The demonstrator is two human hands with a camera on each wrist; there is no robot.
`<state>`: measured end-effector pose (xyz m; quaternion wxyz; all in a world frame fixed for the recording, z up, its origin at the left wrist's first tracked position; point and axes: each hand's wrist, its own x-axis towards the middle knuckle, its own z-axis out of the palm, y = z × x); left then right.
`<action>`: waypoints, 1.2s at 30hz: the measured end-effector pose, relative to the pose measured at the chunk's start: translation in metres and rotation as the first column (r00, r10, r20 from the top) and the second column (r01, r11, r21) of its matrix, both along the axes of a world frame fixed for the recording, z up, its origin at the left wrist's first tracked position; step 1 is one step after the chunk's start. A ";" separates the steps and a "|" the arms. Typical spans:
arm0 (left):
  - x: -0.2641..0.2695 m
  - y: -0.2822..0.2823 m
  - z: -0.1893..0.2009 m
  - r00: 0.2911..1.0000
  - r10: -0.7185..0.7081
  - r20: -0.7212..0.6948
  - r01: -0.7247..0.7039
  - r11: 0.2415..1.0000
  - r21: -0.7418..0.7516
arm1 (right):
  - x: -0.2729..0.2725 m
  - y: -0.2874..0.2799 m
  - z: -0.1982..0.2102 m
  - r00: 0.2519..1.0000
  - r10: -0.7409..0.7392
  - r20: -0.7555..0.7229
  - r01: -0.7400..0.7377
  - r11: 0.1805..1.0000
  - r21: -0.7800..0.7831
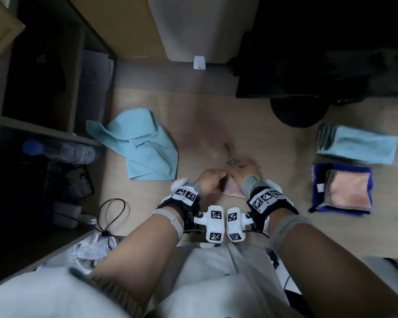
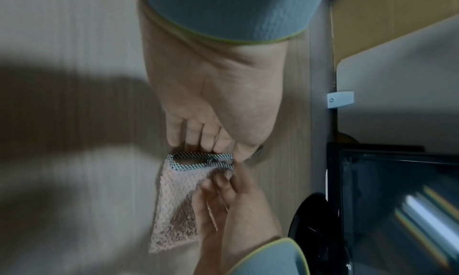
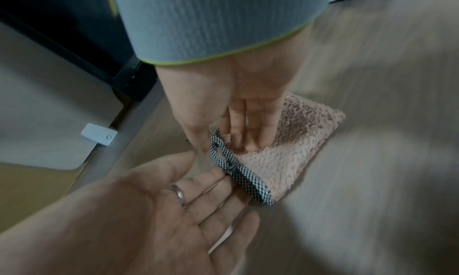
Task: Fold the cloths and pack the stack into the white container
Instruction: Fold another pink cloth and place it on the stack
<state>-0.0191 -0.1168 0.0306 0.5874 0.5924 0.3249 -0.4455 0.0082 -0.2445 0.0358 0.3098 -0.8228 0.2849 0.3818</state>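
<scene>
A small pink cloth (image 1: 233, 190) with a checkered trim lies folded on the wooden table (image 1: 205, 115), right under both hands. My right hand (image 1: 246, 168) presses its fingers on the pink cloth (image 3: 293, 151), and its thumb pinches the trimmed corner. My left hand (image 1: 213, 180) shows palm up in the right wrist view, its straight fingers (image 3: 218, 179) touching the trim. An unfolded light-blue cloth (image 1: 143, 145) lies to the left. To the right are a folded light-blue stack (image 1: 359, 145) and a blue-and-pink stack (image 1: 347, 191). The white container (image 1: 193, 26) stands at the back.
A black monitor stand (image 1: 296, 111) sits at the back right. A dark shelf unit on the left holds a plastic bottle (image 1: 62, 150). A looped black cable (image 1: 112, 214) lies at the table's near-left edge.
</scene>
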 end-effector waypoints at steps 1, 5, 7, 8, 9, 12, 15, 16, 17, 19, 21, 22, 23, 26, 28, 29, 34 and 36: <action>0.002 0.001 0.004 1.000 -0.010 -0.001 0.010 1.000 0.008 | 0.000 -0.002 0.003 0.998 -0.056 0.026 0.057 0.998 -0.032; 0.007 -0.002 0.000 1.000 -0.002 0.004 0.002 0.999 0.049 | 0.002 -0.030 0.000 0.972 -0.217 0.090 0.230 0.957 -0.175; 0.006 -0.005 0.000 1.000 0.019 0.006 -0.020 0.998 0.054 | -0.001 -0.039 -0.005 0.975 -0.220 -0.002 0.212 0.943 -0.257; 0.005 -0.007 0.001 1.000 0.025 0.012 -0.025 0.998 0.061 | -0.005 -0.042 -0.006 0.975 -0.215 -0.054 0.194 0.946 -0.260; 0.005 -0.009 0.001 1.000 0.014 0.013 -0.015 0.997 0.070 | -0.008 -0.043 -0.006 0.970 -0.224 -0.098 0.197 0.953 -0.231; 0.001 -0.014 0.001 1.000 0.022 0.022 -0.024 0.996 0.090 | -0.016 -0.047 -0.008 0.976 -0.186 -0.110 0.182 0.982 -0.053; -0.001 -0.021 0.011 0.999 0.032 0.034 -0.034 0.996 0.086 | -0.021 -0.055 -0.010 0.980 -0.178 -0.094 0.186 0.978 0.091; -0.002 -0.025 0.015 0.998 0.030 0.051 -0.035 0.995 0.093 | -0.020 -0.057 -0.004 0.976 -0.201 -0.087 0.212 0.967 0.139; -0.002 -0.030 0.021 0.997 0.042 0.064 -0.048 0.994 0.094 | -0.017 -0.059 0.005 0.969 -0.233 -0.083 0.245 0.949 0.197; -0.003 -0.041 0.035 0.992 0.075 0.106 -0.083 0.994 0.076 | -0.013 -0.065 0.031 0.970 -0.238 -0.054 0.243 0.919 0.309; -0.005 -0.053 0.052 0.978 0.176 0.117 -0.180 0.983 0.027 | -0.008 -0.074 0.052 0.982 -0.188 0.004 0.173 0.911 0.374; -0.005 -0.059 0.062 0.966 0.223 0.128 -0.223 0.975 -0.010 | -0.004 -0.078 0.060 0.984 -0.176 0.039 0.146 0.907 0.395; -0.006 -0.062 0.064 0.963 0.237 0.126 -0.234 0.972 -0.036 | -0.003 -0.079 0.062 0.984 -0.171 0.058 0.132 0.901 0.413; -0.003 -0.079 0.088 0.946 0.250 0.205 -0.245 0.968 -0.047 | 0.005 -0.096 0.083 0.982 -0.137 0.132 0.068 0.902 0.426; 0.000 -0.091 0.103 0.926 0.271 0.264 -0.268 0.962 -0.046 | 0.007 -0.109 0.101 0.971 -0.150 0.186 0.057 0.901 0.430; 0.001 -0.097 0.108 0.919 0.272 0.287 -0.274 0.961 -0.034 | 0.008 -0.116 0.105 0.960 -0.175 0.218 0.066 0.899 0.433; 0.007 -0.121 0.109 0.896 0.275 0.350 -0.289 0.957 -0.013 | 0.005 -0.142 0.115 0.916 -0.289 0.277 0.145 0.885 0.442; 0.007 -0.134 0.109 0.875 0.306 0.374 -0.314 0.949 -0.042 | -0.001 -0.151 0.115 0.897 -0.322 0.302 0.177 0.888 0.424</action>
